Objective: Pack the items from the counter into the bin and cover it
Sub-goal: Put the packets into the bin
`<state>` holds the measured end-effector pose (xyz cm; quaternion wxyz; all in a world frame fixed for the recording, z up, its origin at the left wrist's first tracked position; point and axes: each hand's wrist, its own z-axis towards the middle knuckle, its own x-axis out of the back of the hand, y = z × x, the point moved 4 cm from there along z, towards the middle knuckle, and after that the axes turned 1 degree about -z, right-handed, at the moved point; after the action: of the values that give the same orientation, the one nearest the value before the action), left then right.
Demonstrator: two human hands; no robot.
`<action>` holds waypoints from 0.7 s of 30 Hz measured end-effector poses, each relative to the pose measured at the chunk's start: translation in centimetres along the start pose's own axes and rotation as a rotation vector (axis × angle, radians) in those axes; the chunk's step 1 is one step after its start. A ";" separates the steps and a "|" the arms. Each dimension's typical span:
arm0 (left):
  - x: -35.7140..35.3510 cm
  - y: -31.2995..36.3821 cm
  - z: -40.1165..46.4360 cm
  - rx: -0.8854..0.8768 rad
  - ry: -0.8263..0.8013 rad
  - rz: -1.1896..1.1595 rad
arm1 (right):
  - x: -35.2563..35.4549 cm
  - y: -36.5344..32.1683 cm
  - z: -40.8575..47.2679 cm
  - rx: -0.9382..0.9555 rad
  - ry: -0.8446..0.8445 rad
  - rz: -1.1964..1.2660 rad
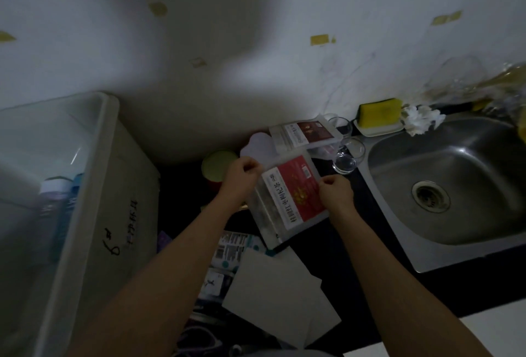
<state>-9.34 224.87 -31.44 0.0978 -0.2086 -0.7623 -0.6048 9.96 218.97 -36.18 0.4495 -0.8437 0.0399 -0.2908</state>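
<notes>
Both hands pinch one red-and-white pouch (pixel 290 197) by its opposite edges, the left hand (pixel 242 174) at its upper left corner, the right hand (pixel 336 194) at its right side, holding it tilted above the dark desk (pixel 353 280), probably to carry it flat toward the bin (pixel 94 186). That bin stands open at the left, with bottles (pixel 57 203) already upright inside. A second pouch (pixel 304 133) leans by the wall (pixel 256 43) behind; a green-lidded jar (pixel 219 166), glass cups (pixel 345 157) and white sheets (pixel 273 291) wait nearby. Further right sits a steel sink (pixel 455 186) with a yellow sponge (pixel 380 112). Dim room; no lid that I can tell.
</notes>
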 end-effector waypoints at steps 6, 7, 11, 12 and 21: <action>2.5 2.0 -0.5 0.034 0.132 -0.045 | -1.3 -0.7 -1.4 -0.079 -0.143 0.215; 2.9 1.9 -0.5 0.063 0.144 -0.103 | -1.6 -0.8 -1.7 -0.111 -0.162 0.295; 4.0 1.6 -1.4 0.203 0.005 -0.227 | -2.5 -2.7 -3.4 -0.165 -0.200 0.614; 4.3 1.9 -1.8 0.189 -0.041 -0.224 | -2.6 -3.3 -3.7 -0.154 -0.191 0.658; 10.0 5.6 -4.9 -0.084 0.131 -0.149 | -4.3 -8.1 -7.4 -0.009 -0.320 0.501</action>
<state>-16.34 223.11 -21.26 0.0935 -0.1151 -0.7417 -0.6541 0.92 219.73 -28.65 0.5041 -0.8447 0.1768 -0.0338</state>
